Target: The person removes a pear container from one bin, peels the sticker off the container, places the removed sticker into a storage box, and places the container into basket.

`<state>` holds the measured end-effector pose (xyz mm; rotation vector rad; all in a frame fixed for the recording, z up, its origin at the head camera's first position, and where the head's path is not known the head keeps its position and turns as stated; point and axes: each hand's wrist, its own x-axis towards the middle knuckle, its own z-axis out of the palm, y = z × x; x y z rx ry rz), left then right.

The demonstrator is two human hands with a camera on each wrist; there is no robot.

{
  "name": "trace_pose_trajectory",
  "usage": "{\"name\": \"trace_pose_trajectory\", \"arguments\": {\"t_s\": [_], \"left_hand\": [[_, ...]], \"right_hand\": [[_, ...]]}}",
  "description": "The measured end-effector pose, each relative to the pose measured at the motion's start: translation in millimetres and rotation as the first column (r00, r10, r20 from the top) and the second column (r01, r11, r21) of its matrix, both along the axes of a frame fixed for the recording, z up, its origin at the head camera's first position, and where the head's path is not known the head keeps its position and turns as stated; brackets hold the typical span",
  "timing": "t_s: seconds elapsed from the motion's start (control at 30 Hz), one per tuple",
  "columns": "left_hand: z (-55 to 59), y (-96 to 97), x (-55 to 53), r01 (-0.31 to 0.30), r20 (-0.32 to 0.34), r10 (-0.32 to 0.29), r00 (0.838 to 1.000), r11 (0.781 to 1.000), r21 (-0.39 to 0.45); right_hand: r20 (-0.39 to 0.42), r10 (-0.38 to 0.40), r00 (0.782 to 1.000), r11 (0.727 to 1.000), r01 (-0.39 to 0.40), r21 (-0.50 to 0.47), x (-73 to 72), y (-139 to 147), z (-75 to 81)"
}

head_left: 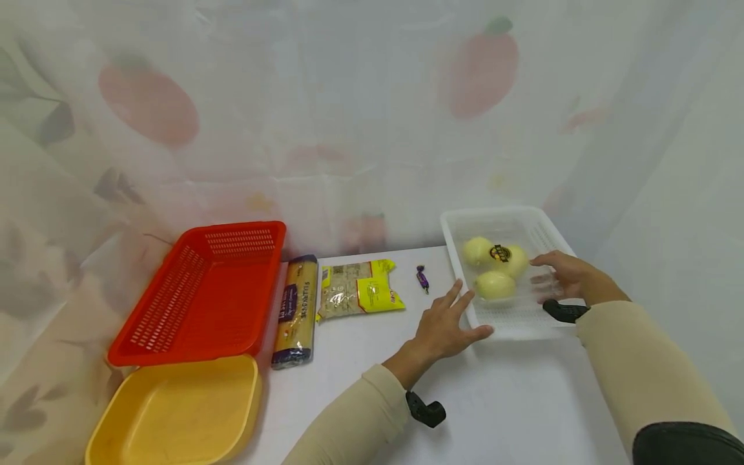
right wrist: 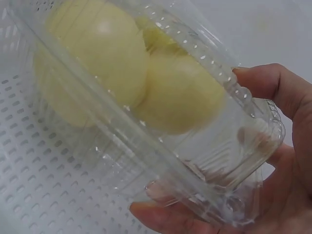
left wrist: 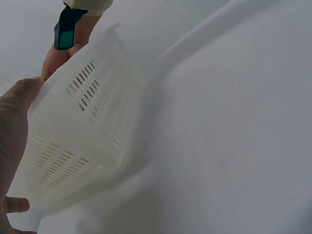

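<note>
My right hand (head_left: 572,274) grips one end of a clear plastic box (right wrist: 161,146), thumb on one side and fingers on the other. Inside the box are three round pale-yellow fruits (head_left: 495,284); a dark label sits on the lid. The box is within the white perforated basket (head_left: 523,334); whether it touches the bottom is unclear. My left hand (head_left: 444,326) has its fingers spread at the basket's left rim, and in the left wrist view it lies along the basket wall (left wrist: 68,129).
To the left are a red basket (head_left: 232,284), a yellow basin (head_left: 192,407), a pack of spaghetti (head_left: 296,310) and a yellow-and-clear food bag (head_left: 360,289). A purple-wrapped candy (head_left: 422,279) lies left of the white basket. Behind the table hangs a printed curtain (head_left: 325,116).
</note>
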<state>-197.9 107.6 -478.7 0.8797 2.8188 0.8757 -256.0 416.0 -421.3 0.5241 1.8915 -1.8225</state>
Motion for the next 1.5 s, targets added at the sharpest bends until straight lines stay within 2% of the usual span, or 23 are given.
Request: {"name": "trace_pose_trajectory", "arguments": {"t_s": [0.2, 0.4, 0.63, 1.07, 1.2, 1.27, 1.37, 1.43, 1.5], "left_hand": [[-0.4, 2.4, 0.9, -0.001, -0.013, 0.001, 1.0, 1.0, 0.003], [0.8, 3.2, 0.2, -0.001, -0.02, 0.0, 1.0, 1.0, -0.004], [2.5, 3.3, 0.6, 0.001, -0.002, -0.001, 1.0, 1.0, -0.009], [5.8, 0.0, -3.4, 0.011, 0.039, -0.011, 0.999, 1.0, -0.007], [10.0, -4.2, -7.0, 0.017, 0.075, -0.023, 0.997, 0.997, 0.081], [15.6, -6.4, -10.2, 0.001, 0.118, -0.021, 0.993, 0.987, 0.162], [28.3, -7.7, -16.0, -0.064, 0.221, -0.005, 0.975, 0.951, 0.303], [38.8, -7.4, -19.8, -0.128, 0.299, 0.007, 0.954, 0.912, 0.389], [48.8, -6.8, -22.3, -0.202, 0.385, 0.011, 0.923, 0.865, 0.46]], "right_hand": [[-0.028, -0.033, 0.999, 0.999, 0.032, -0.034, 9.0, 6, 9.1], [-0.032, -0.105, 0.994, 0.982, 0.098, -0.164, 13.1, 9, 22.9], [-0.036, -0.112, 0.993, 0.97, 0.102, -0.221, 21.6, 9, 40.9], [-0.116, -0.078, 0.99, 0.986, 0.059, -0.155, 35.5, 2, 58.8], [-0.14, -0.064, 0.988, 0.989, 0.045, -0.14, 38.5, -3, 62.8], [-0.156, -0.046, 0.987, 0.992, 0.027, -0.122, 40.2, -6, 66.7], [-0.176, -0.028, 0.984, 0.995, 0.011, -0.099, 42.4, -12, 73.4], [-0.18, -0.025, 0.983, 0.996, 0.008, -0.092, 43.7, -14, 77.7], [-0.186, -0.019, 0.982, 0.997, 0.004, -0.081, 44.7, -16, 80.8]]}}
